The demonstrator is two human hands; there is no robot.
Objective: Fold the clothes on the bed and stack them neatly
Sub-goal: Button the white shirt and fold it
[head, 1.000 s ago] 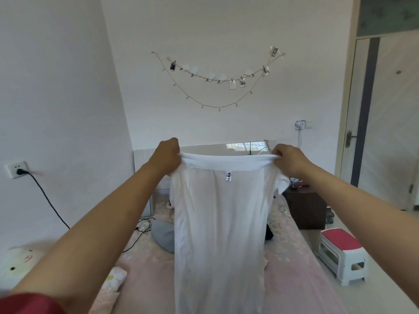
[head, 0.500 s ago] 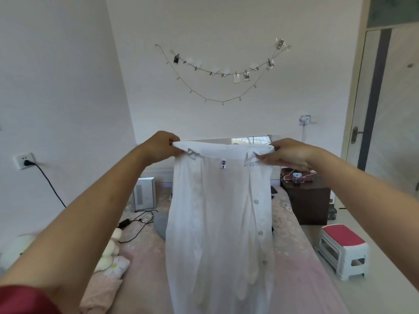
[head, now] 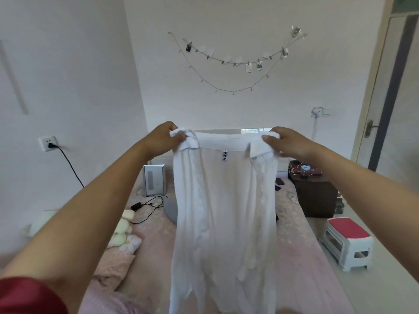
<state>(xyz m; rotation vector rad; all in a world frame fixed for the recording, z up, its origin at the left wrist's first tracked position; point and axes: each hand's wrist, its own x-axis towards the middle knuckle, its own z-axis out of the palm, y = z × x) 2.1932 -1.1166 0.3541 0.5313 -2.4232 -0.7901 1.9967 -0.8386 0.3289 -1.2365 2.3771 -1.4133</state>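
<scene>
Since a second ago the white shirt (head: 223, 214) has turned, so its collar points and inside label now face the camera, above the pink bed (head: 301, 252). The left hand (head: 163, 138) at 10 o'clock and the right hand (head: 286, 141) at 2 o'clock each pinch a top corner. The hem is cut off at 6 o'clock; the label's lettering is unreadable.
</scene>
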